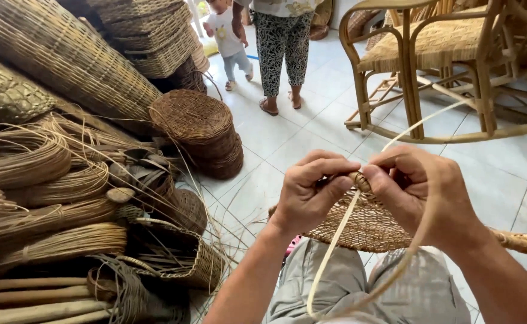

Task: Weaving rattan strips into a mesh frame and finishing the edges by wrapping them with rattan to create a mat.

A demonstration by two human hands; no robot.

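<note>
My left hand (308,192) and my right hand (422,195) meet in the middle of the view, both closed on the wrapped rim of a woven rattan piece (368,228) that rests over my knees. A pale cane strip (329,255) runs out from between my fingers at the rim. It drops toward my lap, loops, and rises again past my right hand toward the chair. The fingertips hide the exact spot where the strip meets the rim.
Bundles of coiled cane (41,207) and stacked woven baskets (206,129) fill the left side. A rattan rocking chair (437,66) stands at the back right. Two people (281,42) stand on the white tiled floor (287,144) beyond.
</note>
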